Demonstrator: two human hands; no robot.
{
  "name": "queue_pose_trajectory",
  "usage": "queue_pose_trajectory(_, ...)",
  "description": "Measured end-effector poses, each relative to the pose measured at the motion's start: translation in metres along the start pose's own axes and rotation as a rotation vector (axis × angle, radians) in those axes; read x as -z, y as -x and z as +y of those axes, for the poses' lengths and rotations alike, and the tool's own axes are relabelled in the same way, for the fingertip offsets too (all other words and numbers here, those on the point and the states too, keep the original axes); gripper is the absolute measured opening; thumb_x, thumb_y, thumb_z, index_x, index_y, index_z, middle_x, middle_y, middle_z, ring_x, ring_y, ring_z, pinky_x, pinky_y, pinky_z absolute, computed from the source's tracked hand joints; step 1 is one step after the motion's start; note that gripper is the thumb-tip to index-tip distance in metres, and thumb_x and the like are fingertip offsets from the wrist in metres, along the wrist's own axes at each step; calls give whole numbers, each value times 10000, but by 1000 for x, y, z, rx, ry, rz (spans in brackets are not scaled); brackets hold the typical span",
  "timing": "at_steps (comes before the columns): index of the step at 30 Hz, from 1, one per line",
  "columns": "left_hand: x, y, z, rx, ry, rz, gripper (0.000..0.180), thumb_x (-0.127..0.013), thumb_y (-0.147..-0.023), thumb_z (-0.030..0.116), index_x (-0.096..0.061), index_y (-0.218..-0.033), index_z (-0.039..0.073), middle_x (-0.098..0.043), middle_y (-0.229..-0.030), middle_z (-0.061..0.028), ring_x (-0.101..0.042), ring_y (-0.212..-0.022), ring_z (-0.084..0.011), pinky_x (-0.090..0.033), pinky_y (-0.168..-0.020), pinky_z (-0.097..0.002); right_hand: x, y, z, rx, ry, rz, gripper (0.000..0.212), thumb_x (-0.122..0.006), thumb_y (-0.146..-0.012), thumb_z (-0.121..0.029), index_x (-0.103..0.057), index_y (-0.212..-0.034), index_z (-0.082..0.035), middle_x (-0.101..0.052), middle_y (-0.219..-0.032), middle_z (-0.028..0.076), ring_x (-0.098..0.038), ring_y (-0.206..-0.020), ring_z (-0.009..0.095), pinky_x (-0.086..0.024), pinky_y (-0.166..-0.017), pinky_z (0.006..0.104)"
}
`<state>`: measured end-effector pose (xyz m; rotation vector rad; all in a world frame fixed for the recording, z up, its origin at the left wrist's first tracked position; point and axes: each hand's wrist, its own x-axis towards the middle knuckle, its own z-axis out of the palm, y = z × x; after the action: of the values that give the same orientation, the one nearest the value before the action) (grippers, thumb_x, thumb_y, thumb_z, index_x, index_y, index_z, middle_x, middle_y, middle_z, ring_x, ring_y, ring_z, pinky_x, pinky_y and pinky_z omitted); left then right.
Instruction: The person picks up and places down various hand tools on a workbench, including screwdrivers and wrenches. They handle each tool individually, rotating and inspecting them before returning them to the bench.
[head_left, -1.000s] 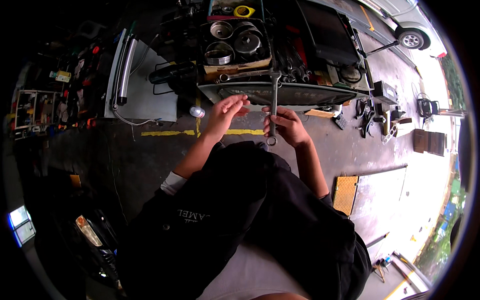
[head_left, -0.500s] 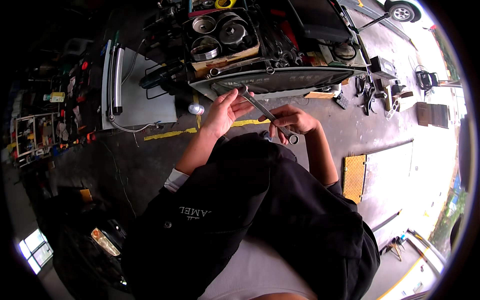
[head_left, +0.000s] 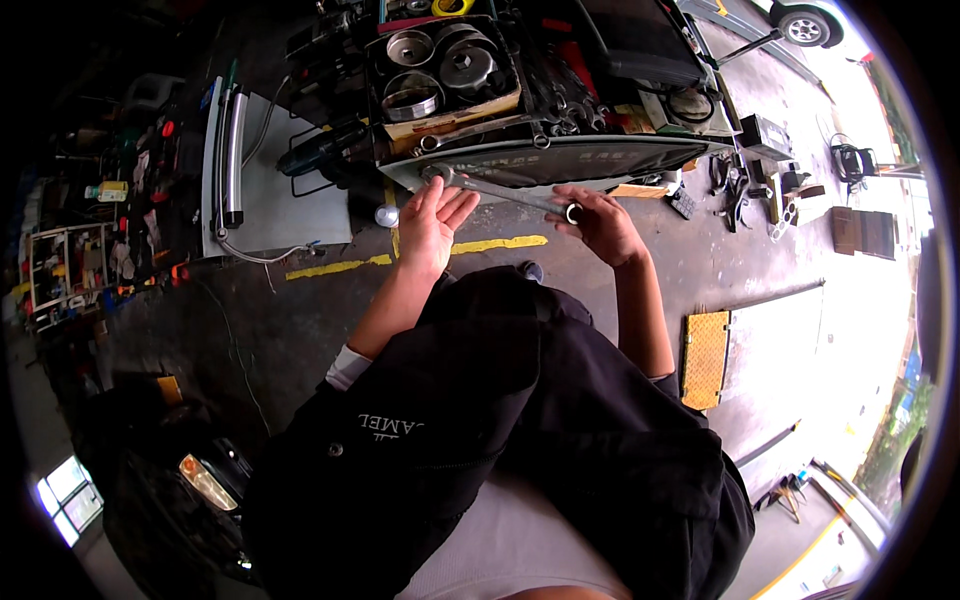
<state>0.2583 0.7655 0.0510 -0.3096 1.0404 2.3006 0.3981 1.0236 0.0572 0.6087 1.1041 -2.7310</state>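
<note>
A long steel combination wrench [head_left: 510,193] lies across the space between my hands, just in front of the tool bench. My left hand [head_left: 430,232] pinches its left end between thumb and fingers, and the fingers partly cover that end. The ring end points right, where my right hand [head_left: 608,230] holds it with thumb and bent fingertips. Another long wrench [head_left: 480,130] rests along the bench's front edge, just beyond the held one.
On the bench, a box [head_left: 455,122] holds several round metal cup-shaped tools, and open-end wrenches [head_left: 578,115] lie beside it. A white bottle [head_left: 387,215] stands on the floor near yellow tape [head_left: 500,244]. A grey board [head_left: 290,200] lies left; a yellow plate [head_left: 706,360] lies right.
The wrench has swung from a steep slant to nearly level. Its ring end rose with my right hand, while the other end moved left with my left hand.
</note>
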Motion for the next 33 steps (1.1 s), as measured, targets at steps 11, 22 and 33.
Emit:
queue_pose_trajectory(11,19,7,-4,-59,97,8,188,-634,-1015,183,-615,-1006,-3,-697,-1114,-217,-681,-1105,-355,-536,-1066,-516,-9,-4,22,286,-95,137,253,-512,-1021,-18,-618,-1241,48,-689,-1183,144,-683,-1056,208,-567,-1005,382)
queue_pose_trajectory(22,18,8,-4,-43,82,32,169,-623,-1021,179,-644,-1037,11,-703,-1143,-191,-683,-1112,-330,-540,-1058,-510,-12,-3,19,298,-53,129,254,-507,-1028,-28,-614,-1247,42,-682,-1207,159,-679,-1078,212,-566,-1003,382)
queue_pose_trajectory(33,15,10,-6,-49,88,21,162,-625,-1021,182,-642,-1029,21,-708,-1126,-192,-685,-1107,-329,-546,-1050,-502,-11,-2,17,286,-35,150,252,-502,-1030,-35,-618,-1243,34,-685,-1210,158,-675,-1096,220,-569,-999,382)
